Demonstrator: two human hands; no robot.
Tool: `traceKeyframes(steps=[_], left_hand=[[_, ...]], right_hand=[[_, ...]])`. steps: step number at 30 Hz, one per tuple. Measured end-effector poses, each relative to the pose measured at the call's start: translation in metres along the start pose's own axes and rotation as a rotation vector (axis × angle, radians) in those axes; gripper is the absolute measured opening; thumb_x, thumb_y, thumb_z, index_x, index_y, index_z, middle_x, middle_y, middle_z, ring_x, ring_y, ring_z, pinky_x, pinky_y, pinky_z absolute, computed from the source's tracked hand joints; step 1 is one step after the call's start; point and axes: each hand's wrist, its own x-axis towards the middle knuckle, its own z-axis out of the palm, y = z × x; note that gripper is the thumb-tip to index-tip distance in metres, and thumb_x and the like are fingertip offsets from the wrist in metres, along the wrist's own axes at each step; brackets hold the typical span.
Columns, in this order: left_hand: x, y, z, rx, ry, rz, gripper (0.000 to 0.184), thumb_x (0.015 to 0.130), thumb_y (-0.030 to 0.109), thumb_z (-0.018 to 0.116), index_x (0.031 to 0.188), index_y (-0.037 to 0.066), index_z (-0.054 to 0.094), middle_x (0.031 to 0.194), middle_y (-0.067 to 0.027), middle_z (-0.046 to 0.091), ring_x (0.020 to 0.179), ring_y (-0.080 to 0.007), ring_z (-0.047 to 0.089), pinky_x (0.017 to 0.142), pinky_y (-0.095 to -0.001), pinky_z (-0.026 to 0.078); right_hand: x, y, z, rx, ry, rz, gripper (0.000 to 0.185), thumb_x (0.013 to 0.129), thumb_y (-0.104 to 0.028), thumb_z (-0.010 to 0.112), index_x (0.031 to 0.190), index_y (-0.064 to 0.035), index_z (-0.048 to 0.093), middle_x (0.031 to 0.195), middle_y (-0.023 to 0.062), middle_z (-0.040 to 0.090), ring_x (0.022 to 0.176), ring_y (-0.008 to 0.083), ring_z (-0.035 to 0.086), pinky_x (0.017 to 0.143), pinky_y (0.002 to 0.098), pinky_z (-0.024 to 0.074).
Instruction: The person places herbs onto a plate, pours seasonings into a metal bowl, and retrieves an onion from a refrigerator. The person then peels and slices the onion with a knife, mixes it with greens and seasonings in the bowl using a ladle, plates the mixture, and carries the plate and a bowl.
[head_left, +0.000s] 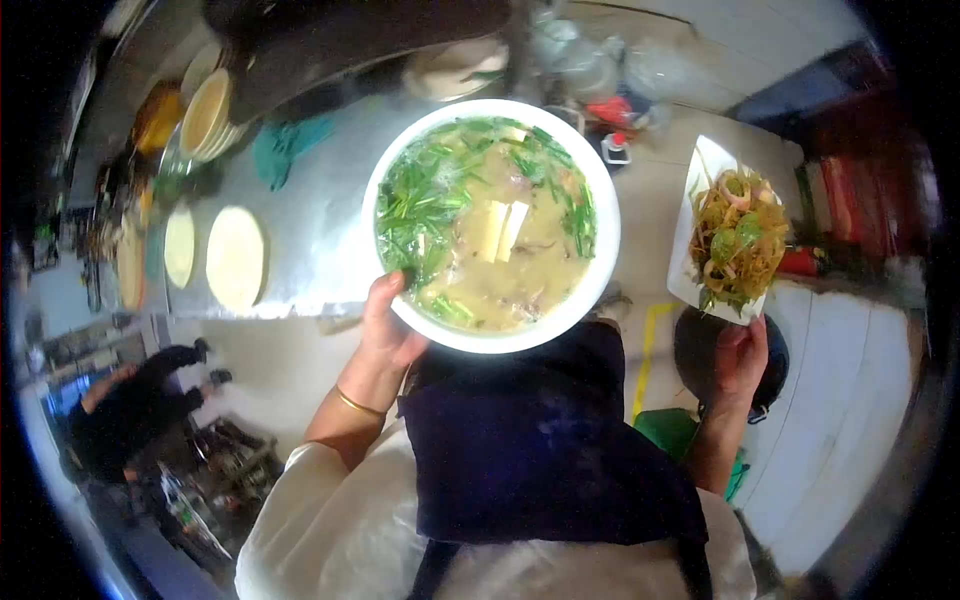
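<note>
My left hand (385,325) grips the rim of a large white bowl of soup (490,338), thumb on the edge and the other fingers hidden underneath. Pale broth (475,270) fills the bowl, with chopped greens (420,200) around the sides and two pale yellow strips (502,232) near the middle. On the right, my right hand (741,355) holds the near end of a white rectangular plate (704,160). Heaped on that plate is a mixed dish (742,235) of brown shreds, green pieces and pale rings. Both dishes are held up in front of my dark apron (550,450).
A metal counter (320,240) lies at the left with two pale round discs (236,258), stacked bowls (207,115) and a teal cloth (285,150). A red-capped bottle (616,148) stands beyond the bowl. Another person (125,410) is at lower left. A dark round bin (690,350) sits below the plate.
</note>
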Motion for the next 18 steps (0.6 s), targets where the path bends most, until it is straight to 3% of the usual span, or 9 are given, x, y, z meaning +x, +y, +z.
traceKeyframes(steps=[4, 5, 7, 9, 11, 13, 16, 18], left_hand=[[0.028, 0.021, 0.006, 0.014, 0.012, -0.078, 0.071, 0.077, 0.036, 0.064, 0.133, 0.0, 0.039, 0.128, -0.0194, 0.05, 0.116, -0.0346, 0.05, 0.101, -0.0467, 0.041], [-0.018, 0.003, 0.009, -0.1, 0.103, -0.035, 0.071, 0.077, 0.037, 0.064, 0.133, 0.0, 0.039, 0.128, -0.0195, 0.05, 0.116, -0.0348, 0.05, 0.1, -0.0469, 0.041], [-0.018, 0.001, 0.007, -0.134, 0.192, -0.058, 0.072, 0.076, 0.039, 0.062, 0.133, 0.001, 0.038, 0.128, -0.0204, 0.049, 0.116, -0.0357, 0.05, 0.101, -0.0477, 0.041], [-0.002, 0.002, 0.003, -0.163, 0.283, -0.129, 0.077, 0.075, 0.041, 0.063, 0.135, 0.003, 0.035, 0.129, -0.0221, 0.047, 0.117, -0.0377, 0.05, 0.102, -0.0489, 0.041], [0.039, 0.027, 0.013, -0.094, 0.27, -0.087, 0.078, 0.074, 0.041, 0.063, 0.136, 0.004, 0.034, 0.129, -0.0227, 0.046, 0.118, -0.0376, 0.049, 0.102, -0.0493, 0.041], [0.078, 0.045, 0.006, -0.132, 0.162, -0.148, 0.078, 0.074, 0.041, 0.063, 0.136, 0.005, 0.033, 0.128, -0.0226, 0.047, 0.118, -0.037, 0.048, 0.102, -0.0495, 0.041], [0.159, 0.085, 0.02, -0.154, 0.051, -0.168, 0.079, 0.073, 0.042, 0.064, 0.137, 0.007, 0.032, 0.13, -0.0194, 0.047, 0.119, -0.0362, 0.048, 0.101, -0.0488, 0.042], [0.225, 0.141, 0.026, -0.139, 0.012, -0.176, 0.076, 0.075, 0.033, 0.064, 0.139, 0.007, 0.034, 0.139, -0.0161, 0.041, 0.123, -0.0362, 0.044, 0.104, -0.05, 0.036]], right_hand=[[-0.018, -0.001, 0.004, -0.071, 0.116, -0.001, 0.03, 0.09, -0.017, 0.053, 0.118, -0.0049, 0.053, 0.083, -0.0005, 0.062, 0.057, 0.0066, 0.05, 0.048, 0.0185, 0.0402], [-0.017, -0.041, 0.014, -0.175, 0.051, 0.064, 0.03, 0.09, -0.017, 0.054, 0.117, -0.0053, 0.054, 0.083, -0.0007, 0.062, 0.059, 0.0071, 0.05, 0.049, 0.0195, 0.0398], [-0.015, -0.046, -0.001, -0.159, 0.056, 0.059, 0.031, 0.089, -0.018, 0.055, 0.117, -0.006, 0.054, 0.083, -0.001, 0.061, 0.063, 0.0079, 0.051, 0.052, 0.0215, 0.0389], [-0.01, -0.037, -0.015, -0.107, 0.06, -0.031, 0.018, 0.089, -0.017, 0.055, 0.106, -0.0091, 0.057, 0.08, -0.0021, 0.057, 0.066, 0.0107, 0.05, 0.056, 0.027, 0.0388], [0.001, -0.033, 0.041, -0.077, 0.232, 0.059, 0.01, 0.09, -0.016, 0.054, 0.098, -0.0099, 0.056, 0.077, -0.0025, 0.055, 0.066, 0.011, 0.051, 0.055, 0.0266, 0.0384], [0.014, -0.028, 0.06, -0.121, 0.144, 0.017, 0.011, 0.09, -0.015, 0.053, 0.099, -0.0095, 0.055, 0.08, -0.0013, 0.055, 0.068, 0.0111, 0.051, 0.054, 0.0259, 0.0388], [0.058, -0.021, 0.146, -0.103, 0.208, -0.029, 0.019, 0.088, -0.016, 0.055, 0.106, -0.0104, 0.055, 0.084, -0.0014, 0.057, 0.068, 0.0093, 0.052, 0.053, 0.0244, 0.0407], [0.098, 0.004, 0.202, -0.162, 0.185, -0.033, 0.03, 0.086, -0.018, 0.059, 0.114, -0.0117, 0.054, 0.088, -0.0005, 0.059, 0.069, 0.01, 0.054, 0.053, 0.0241, 0.0419]])
